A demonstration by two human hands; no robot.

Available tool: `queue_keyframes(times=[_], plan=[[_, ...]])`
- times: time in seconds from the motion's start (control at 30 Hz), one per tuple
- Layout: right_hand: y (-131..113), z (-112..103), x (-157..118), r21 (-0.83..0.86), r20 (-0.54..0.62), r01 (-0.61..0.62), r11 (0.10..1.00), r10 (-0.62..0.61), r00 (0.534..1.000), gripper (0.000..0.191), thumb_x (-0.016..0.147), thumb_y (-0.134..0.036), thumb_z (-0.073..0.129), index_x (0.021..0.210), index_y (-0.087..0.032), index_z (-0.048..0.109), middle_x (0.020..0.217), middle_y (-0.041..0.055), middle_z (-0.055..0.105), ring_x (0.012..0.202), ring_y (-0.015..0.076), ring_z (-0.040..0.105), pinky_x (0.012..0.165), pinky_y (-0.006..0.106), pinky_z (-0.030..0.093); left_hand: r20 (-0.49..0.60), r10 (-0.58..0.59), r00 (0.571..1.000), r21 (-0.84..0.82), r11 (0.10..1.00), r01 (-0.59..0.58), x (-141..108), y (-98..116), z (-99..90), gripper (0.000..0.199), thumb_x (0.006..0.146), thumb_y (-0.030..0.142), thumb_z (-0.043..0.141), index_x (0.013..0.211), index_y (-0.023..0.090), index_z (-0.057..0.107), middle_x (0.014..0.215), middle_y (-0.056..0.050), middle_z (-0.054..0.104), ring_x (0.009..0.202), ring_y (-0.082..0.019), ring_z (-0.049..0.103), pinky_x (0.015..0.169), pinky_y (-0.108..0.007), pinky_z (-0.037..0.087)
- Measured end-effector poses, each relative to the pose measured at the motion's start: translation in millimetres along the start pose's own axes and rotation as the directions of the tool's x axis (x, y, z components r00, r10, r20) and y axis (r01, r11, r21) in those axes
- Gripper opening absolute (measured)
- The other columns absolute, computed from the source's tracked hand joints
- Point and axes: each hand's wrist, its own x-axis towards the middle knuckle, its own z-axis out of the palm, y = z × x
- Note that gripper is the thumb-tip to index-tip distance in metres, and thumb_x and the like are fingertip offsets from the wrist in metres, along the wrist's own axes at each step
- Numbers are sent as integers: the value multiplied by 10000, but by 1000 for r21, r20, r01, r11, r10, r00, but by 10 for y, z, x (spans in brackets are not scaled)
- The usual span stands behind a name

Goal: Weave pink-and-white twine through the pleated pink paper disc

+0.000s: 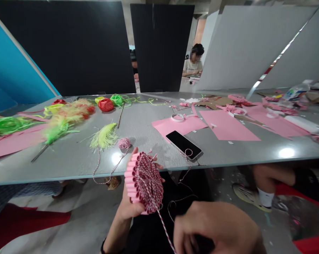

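Right hand (pixel 214 229) nearest the lens, blurred, fingers loosely curled; the strand runs toward its lower edge, but whether it pinches the strand cannot be told. Left hand (pixel 129 206) clasps a twine-wrapped disc (pixel 148 183) upright, palm behind it, fingers showing around the far edge. The disc is held below the bench edge, over the person's lap. Pink paper tubes (pixel 130 180) stand side by side along its visible left rim. Red-and-white twine (pixel 164 229) crosses the face densely, with no bare patch showing on the side in view; the back is hidden. A free length leaves the disc toward the right hand, no finished end visible, so the wrapping looks well advanced but not tied off. On the bench (pixel 138 120), just beyond, sits a twine ball (pixel 124 143), its loose strand trailing over the edge. A black smartphone (pixel 183 145) lies beside it, a twine loop on its corner. Farther on: a yellow feather (pixel 103 135), a green feather bunch (pixel 59 130), a red raffia ball (pixel 105 104), a tape roll (pixel 177 117), pink card sheets (pixel 228 125). Beyond black panels (pixel 159 46), a seated co-worker (pixel 193 63) works at another table.
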Motion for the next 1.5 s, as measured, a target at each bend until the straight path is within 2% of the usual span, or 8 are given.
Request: queue_keyframes(times=[0.2,0.47,0.63,0.7,0.97,1.2,1.43,1.5], plan=[[-75,121,344,126,-601,-27,992,98,793,388,836,-268,895,1057,-239,577,877,-30,779,597,100,634,602,227,482,145,148,978,49,987,-156,0,55,136,1324,553,719,978,1653,293,376,1443,-178,666,1268,-454,674,1161,-635,497],[-117,97,292,-340,-697,-33,940,-228,679,115,1003,-252,684,914,-239,755,775,-14,759,675,134,665,660,266,505,243,149,958,20,987,-159,-24,-27,117,1460,599,655,996,1735,293,153,1397,-187,674,1180,-410,718,1079,-601,560],[-149,25,-176,-346,-379,69,936,-206,902,475,1000,-692,628,759,-298,738,585,-16,646,554,135,641,570,248,503,230,164,959,32,984,-176,19,-3,129,1434,623,609,998,1735,323,140,1389,-172,683,1062,-351,737,974,-552,602],[-151,24,-225,-317,-316,96,944,-200,927,620,954,-849,535,719,-303,711,529,-25,584,505,124,615,536,227,492,244,169,955,31,983,-182,21,4,143,1402,642,603,995,1732,342,153,1397,-161,681,1060,-340,734,972,-544,601],[-50,56,374,-304,-649,-30,952,-184,738,222,992,-440,746,945,-233,683,719,-44,667,591,109,547,570,241,429,261,113,959,75,988,-137,-60,13,156,1384,653,678,969,1731,307,185,1492,-198,616,1289,-434,671,1150,-618,506],[-92,30,189,-435,-564,-86,896,-198,802,126,994,-268,689,875,-237,715,662,-49,655,569,119,566,566,250,439,316,127,940,95,982,-164,-66,-1,168,1357,606,658,1002,1710,343,278,1470,-172,634,1322,-450,645,1168,-640,473],[-143,21,15,-543,-642,-213,812,-237,729,184,1048,-338,682,892,-255,735,730,-33,740,643,144,654,711,296,505,275,170,946,112,972,-207,-17,-28,169,1345,624,687,974,1706,296,277,1407,-182,655,1217,-417,689,1068,-600,556],[-159,-46,-96,-540,-557,-204,816,-164,814,215,1054,-383,679,885,-266,744,771,-18,773,721,163,701,753,299,520,232,187,955,106,971,-216,-6,-30,147,1357,630,665,983,1712,302,248,1394,-181,666,1156,-389,712,1022,-574,582]])
